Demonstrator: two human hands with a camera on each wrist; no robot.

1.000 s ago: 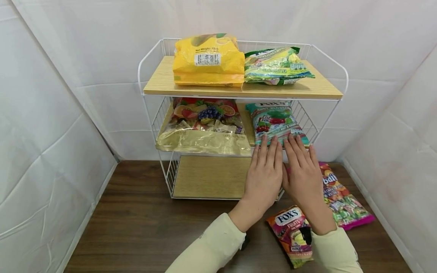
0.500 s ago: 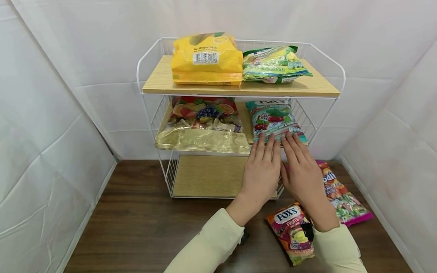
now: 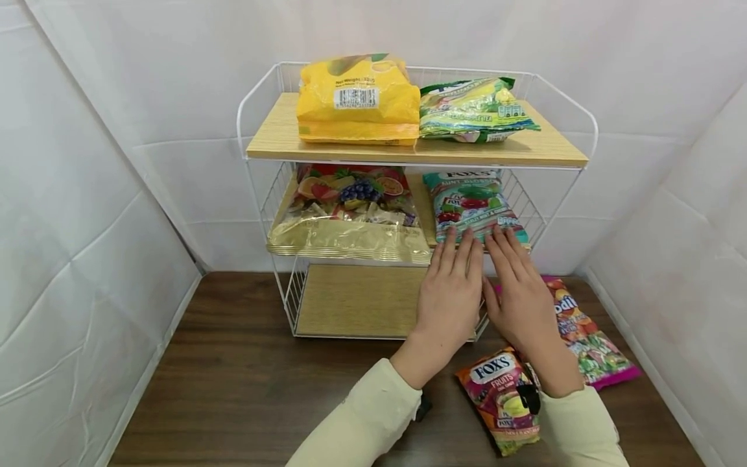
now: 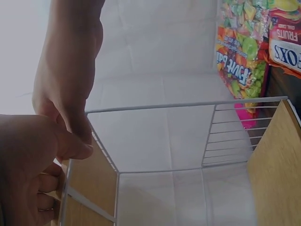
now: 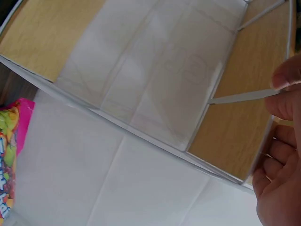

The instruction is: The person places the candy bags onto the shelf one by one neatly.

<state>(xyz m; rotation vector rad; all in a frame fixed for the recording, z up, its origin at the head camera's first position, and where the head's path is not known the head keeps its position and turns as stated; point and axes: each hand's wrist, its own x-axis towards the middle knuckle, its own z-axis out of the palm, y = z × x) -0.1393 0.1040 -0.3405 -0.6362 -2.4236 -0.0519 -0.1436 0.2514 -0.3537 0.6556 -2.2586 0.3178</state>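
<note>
A teal Fox's candy bag (image 3: 475, 201) lies on the right side of the rack's middle shelf. My left hand (image 3: 448, 305) and right hand (image 3: 521, 305) are side by side at its front edge, fingers straight and fingertips touching the bag's lower end. Seen from below in the left wrist view, the hands meet the shelf's front rail. Beside the teal bag, a large fruit-print candy bag (image 3: 350, 207) with a gold lower end fills the left of that shelf. An orange Fox's Fruits bag (image 3: 502, 399) rests on the table below my right wrist.
The white wire rack (image 3: 574, 194) has wooden shelves. On top sit a yellow bag (image 3: 356, 107) and a green bag (image 3: 475, 110). A pink-edged candy bag (image 3: 589, 337) lies right of the rack, near the white side wall (image 3: 683, 259). The bottom shelf (image 3: 362, 301) is low on the table.
</note>
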